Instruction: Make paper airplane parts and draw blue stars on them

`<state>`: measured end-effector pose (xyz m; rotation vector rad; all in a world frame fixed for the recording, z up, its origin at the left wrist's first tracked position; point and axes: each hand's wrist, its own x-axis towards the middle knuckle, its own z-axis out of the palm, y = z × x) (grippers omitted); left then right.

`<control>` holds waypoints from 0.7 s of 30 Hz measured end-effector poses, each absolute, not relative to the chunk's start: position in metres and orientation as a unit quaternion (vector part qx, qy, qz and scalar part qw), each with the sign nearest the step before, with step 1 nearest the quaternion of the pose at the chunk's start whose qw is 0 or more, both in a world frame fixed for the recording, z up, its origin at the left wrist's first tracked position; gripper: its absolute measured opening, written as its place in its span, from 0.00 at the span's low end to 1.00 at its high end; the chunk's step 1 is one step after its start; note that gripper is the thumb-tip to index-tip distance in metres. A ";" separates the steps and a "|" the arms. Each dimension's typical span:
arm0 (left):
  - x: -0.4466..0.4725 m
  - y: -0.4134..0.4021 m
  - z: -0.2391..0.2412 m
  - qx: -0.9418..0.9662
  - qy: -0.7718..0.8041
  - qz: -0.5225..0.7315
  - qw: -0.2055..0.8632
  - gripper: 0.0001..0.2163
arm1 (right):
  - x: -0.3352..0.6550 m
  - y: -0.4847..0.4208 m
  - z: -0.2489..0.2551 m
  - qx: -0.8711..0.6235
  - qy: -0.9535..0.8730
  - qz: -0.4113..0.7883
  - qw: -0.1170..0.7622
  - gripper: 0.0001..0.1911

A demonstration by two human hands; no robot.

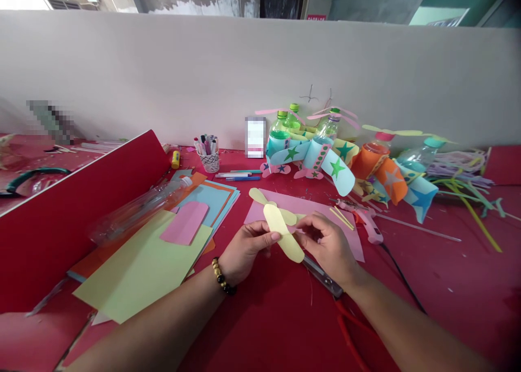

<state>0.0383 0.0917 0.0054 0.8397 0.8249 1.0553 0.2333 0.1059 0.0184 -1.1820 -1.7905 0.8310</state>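
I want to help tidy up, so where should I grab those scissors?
Probably grip the scissors by their red handles, coming from the near side: the handles lie toward the person, while the metal blades point away, partly hidden by the yellow paper piece.

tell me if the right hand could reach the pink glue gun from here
Probably yes: the glue gun lies to the right of the right hand, with only flat pink paper and thin yellow strips between, though the hand is busy at the yellow paper shape.
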 end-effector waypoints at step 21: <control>0.039 0.085 0.004 0.597 0.366 0.557 0.446 0.03 | 0.236 0.094 0.024 -0.326 -0.772 0.281 0.469 0.07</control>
